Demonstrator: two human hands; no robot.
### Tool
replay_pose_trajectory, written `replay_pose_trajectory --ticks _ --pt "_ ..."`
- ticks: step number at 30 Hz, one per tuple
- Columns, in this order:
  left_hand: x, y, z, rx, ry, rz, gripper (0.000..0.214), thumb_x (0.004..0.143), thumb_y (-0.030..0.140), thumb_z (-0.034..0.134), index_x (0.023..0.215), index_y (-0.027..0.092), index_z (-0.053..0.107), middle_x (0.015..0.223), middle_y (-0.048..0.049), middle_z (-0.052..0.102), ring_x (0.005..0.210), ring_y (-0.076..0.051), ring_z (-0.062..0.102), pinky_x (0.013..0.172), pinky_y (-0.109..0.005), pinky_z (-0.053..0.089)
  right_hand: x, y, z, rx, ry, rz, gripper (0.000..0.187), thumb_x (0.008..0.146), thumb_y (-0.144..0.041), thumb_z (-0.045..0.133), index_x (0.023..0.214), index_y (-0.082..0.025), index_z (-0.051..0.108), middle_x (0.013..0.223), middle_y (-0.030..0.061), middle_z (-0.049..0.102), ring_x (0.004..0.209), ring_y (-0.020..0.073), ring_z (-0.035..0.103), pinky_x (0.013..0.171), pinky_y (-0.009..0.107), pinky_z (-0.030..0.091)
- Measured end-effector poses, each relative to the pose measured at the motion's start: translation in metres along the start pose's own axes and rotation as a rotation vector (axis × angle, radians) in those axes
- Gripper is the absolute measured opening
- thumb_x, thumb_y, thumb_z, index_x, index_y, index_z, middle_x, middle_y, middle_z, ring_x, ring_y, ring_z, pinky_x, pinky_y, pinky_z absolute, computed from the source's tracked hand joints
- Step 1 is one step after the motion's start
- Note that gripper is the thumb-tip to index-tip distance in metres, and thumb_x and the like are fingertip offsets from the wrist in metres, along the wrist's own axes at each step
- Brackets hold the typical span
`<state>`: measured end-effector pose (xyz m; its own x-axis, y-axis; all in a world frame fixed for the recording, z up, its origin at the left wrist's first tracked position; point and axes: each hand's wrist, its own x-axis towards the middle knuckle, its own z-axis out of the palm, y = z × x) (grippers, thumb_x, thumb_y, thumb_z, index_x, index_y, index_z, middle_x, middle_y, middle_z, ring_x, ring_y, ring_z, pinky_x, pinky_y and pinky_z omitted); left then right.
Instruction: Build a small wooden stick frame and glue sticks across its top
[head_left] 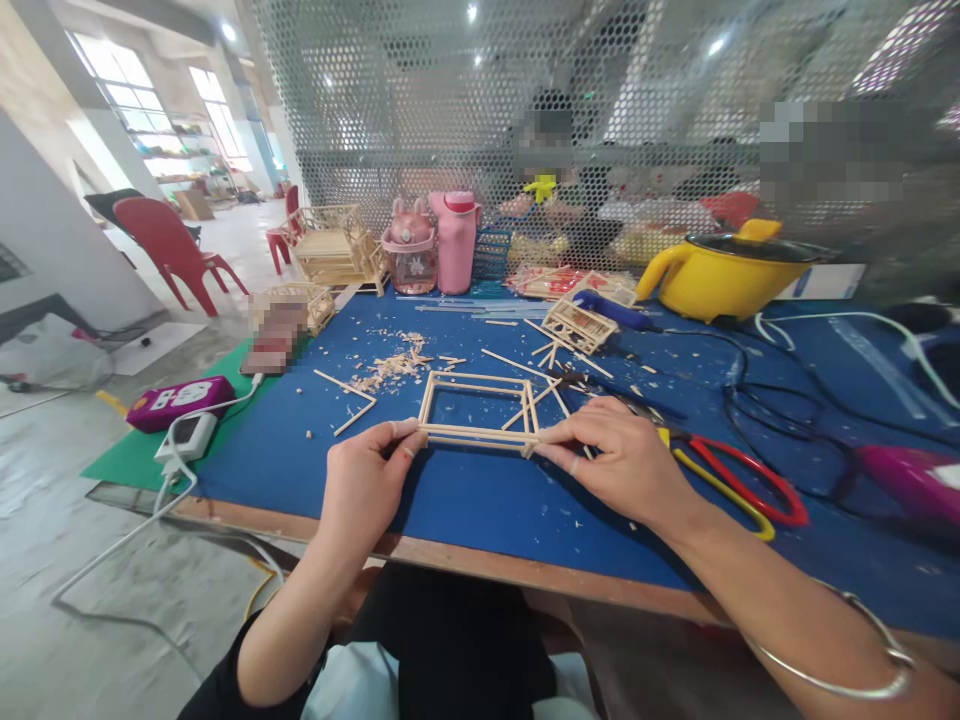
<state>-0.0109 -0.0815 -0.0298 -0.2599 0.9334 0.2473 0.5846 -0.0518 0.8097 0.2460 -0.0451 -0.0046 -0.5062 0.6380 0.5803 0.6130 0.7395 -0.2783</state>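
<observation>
A rectangular frame of thin wooden sticks [480,384] lies on the blue mat [480,500] in front of me. My left hand [365,482] pinches the frame's near left corner between thumb and fingers. My right hand [616,455] pinches its near right corner, fingers closed on the sticks. Loose sticks and wood shavings [390,368] are scattered just beyond the frame. Red and yellow handled cutters [731,480] lie right beside my right hand.
A small stick model [579,325] and a yellow pot [724,272] stand further back, with black cables [750,390] on the right. Pink bottles [456,242] and larger stick houses [336,248] line the far edge. A power strip [180,402] sits left. Another person sits behind the mesh.
</observation>
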Motion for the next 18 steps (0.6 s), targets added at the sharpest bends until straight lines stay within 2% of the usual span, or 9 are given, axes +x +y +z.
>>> replay_pose_trajectory --ticks 4,8,11,15,17,18 --pt "0.002 -0.001 0.001 -0.034 -0.005 -0.001 0.017 0.079 0.035 0.064 0.088 0.025 0.073 0.086 0.0019 0.076 0.081 -0.017 0.069 0.08 -0.03 0.052 -0.001 0.002 0.001 -0.002 0.006 -0.013 0.008 0.08 -0.02 0.068 0.075 -0.024 0.071 0.07 -0.0038 0.073 0.061 0.0126 0.06 0.074 0.032 0.04" --pt "0.002 -0.005 0.002 -0.124 -0.028 0.009 0.017 0.078 0.033 0.064 0.09 0.022 0.069 0.081 0.0009 0.074 0.077 -0.017 0.069 0.075 -0.029 0.052 -0.002 0.004 0.002 -0.013 -0.005 0.049 0.004 0.079 -0.024 0.07 0.074 -0.024 0.071 0.066 -0.004 0.07 0.062 0.013 0.058 0.071 0.03 0.041" --pt "0.001 -0.008 0.003 -0.177 -0.037 -0.011 0.037 0.074 0.03 0.068 0.108 0.022 0.058 0.081 0.0007 0.073 0.079 -0.017 0.068 0.078 -0.031 0.051 -0.002 0.005 0.003 0.001 -0.028 0.11 0.004 0.078 -0.026 0.07 0.075 -0.025 0.071 0.064 -0.0036 0.067 0.063 0.0138 0.057 0.069 0.029 0.041" --pt "-0.001 -0.01 0.004 -0.2 -0.044 0.01 0.068 0.073 0.023 0.065 0.135 0.025 0.035 0.083 0.0021 0.071 0.079 -0.016 0.067 0.08 -0.033 0.051 -0.003 0.003 0.004 0.018 -0.068 0.202 0.007 0.078 -0.03 0.069 0.075 -0.025 0.069 0.066 -0.0022 0.066 0.068 0.0156 0.057 0.069 0.029 0.042" --pt "-0.001 -0.01 0.003 -0.196 -0.026 0.034 0.074 0.073 0.018 0.061 0.139 0.025 0.029 0.086 0.0014 0.068 0.078 -0.015 0.066 0.08 -0.033 0.051 -0.002 0.002 0.003 0.065 -0.092 0.238 0.01 0.077 -0.031 0.07 0.079 -0.024 0.065 0.067 -0.0023 0.064 0.068 0.0153 0.057 0.067 0.029 0.043" --pt "-0.001 -0.01 0.003 -0.198 0.001 0.042 0.073 0.072 0.016 0.059 0.139 0.025 0.03 0.088 0.0005 0.067 0.077 -0.014 0.065 0.08 -0.032 0.051 -0.002 0.002 0.002 0.111 -0.093 0.245 0.017 0.074 -0.032 0.072 0.083 -0.023 0.061 0.068 -0.0027 0.062 0.067 0.0148 0.056 0.066 0.028 0.044"
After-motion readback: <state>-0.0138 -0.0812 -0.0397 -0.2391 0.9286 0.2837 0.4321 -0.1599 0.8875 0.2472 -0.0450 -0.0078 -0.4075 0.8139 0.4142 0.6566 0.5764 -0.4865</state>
